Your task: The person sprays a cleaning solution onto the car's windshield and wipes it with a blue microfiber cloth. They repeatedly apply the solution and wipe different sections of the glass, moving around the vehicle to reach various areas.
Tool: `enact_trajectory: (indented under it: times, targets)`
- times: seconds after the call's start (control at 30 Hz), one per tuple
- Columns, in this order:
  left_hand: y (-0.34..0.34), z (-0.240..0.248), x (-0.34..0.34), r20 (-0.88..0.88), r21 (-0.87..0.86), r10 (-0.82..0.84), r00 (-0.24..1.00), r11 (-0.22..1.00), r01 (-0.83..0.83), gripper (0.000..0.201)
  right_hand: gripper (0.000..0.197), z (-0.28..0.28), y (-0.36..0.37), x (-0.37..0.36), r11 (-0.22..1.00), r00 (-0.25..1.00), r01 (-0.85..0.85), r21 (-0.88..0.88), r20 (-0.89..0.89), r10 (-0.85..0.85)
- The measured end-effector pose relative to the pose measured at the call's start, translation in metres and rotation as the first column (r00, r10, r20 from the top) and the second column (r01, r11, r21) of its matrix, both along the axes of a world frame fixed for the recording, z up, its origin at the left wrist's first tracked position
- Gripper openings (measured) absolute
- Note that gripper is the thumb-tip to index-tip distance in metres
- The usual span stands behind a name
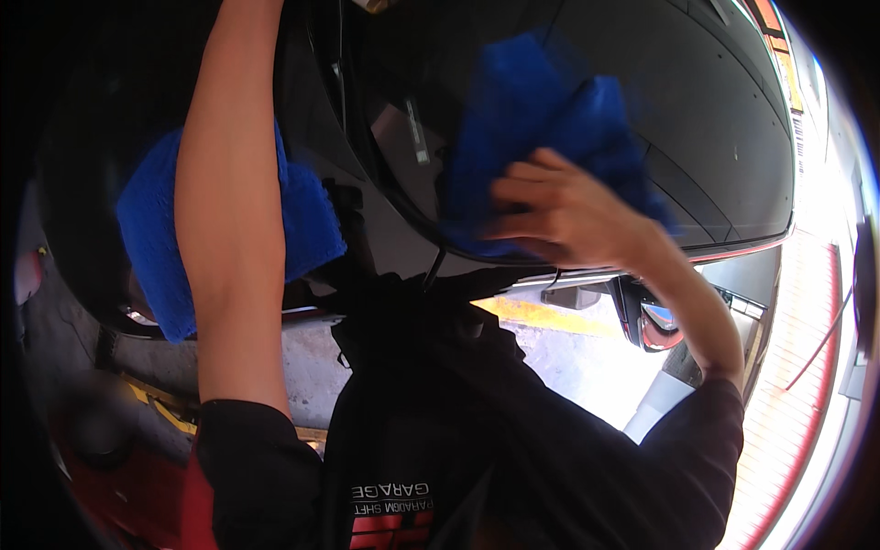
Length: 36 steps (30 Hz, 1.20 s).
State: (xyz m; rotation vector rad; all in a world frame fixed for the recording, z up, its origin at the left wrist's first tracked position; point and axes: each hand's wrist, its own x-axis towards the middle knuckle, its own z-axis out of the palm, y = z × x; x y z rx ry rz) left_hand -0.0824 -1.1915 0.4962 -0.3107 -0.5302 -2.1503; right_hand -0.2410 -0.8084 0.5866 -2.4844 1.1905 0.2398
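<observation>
My right hand (559, 215) is on a blue microfibre cloth (532, 110), its fingers curled onto the near part and slightly blurred by motion. The cloth spreads beyond the fingers over a dark, glossy glass panel (715, 119) of a black car. My left forearm stretches up past the top edge, so the left hand is out of sight. Beneath that forearm a second blue cloth (312, 220) lies on the black bodywork (92, 192); the arm hides its middle.
A yellow floor stripe (550, 314) runs across the grey floor below the car's edge. At the right is a red-edged, bright slatted surface (788, 385). Something dark red (137, 500) sits at the lower left.
</observation>
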Motion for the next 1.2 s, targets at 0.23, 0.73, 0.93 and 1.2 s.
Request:
enact_trajectory:
  times: [0.23, 0.73, 0.93, 1.2]
  targets:
    - [-0.011, -0.006, 0.011, -0.064, -0.112, 0.017, 0.998, 0.993, -0.024, 0.060, 0.025, -0.069, -0.155, 0.022, 0.897, 1.000, -0.026, -0.442, -0.024, 0.017]
    - [0.017, 0.024, 0.010, -0.206, 0.395, -0.064, 0.977, 0.908, 0.143, 0.071, 0.025, -0.082, -0.168, 0.010, 0.787, 0.996, 0.077, -0.612, 0.009, -0.091]
    - [0.029, 0.023, -0.002, -0.131, 0.407, 0.018, 0.991, 0.912, 0.037, 0.070, 0.023, -0.074, -0.133, 0.028, 0.959, 0.993, -0.093, -0.267, 0.052, 0.111]
    - [-0.042, -0.036, 0.031, -0.231, 0.072, -0.292, 0.928, 0.946, 0.316, 0.058, 0.024, -0.094, -0.116, 0.022, 0.959, 0.956, -0.130, -0.251, 0.224, 0.188]
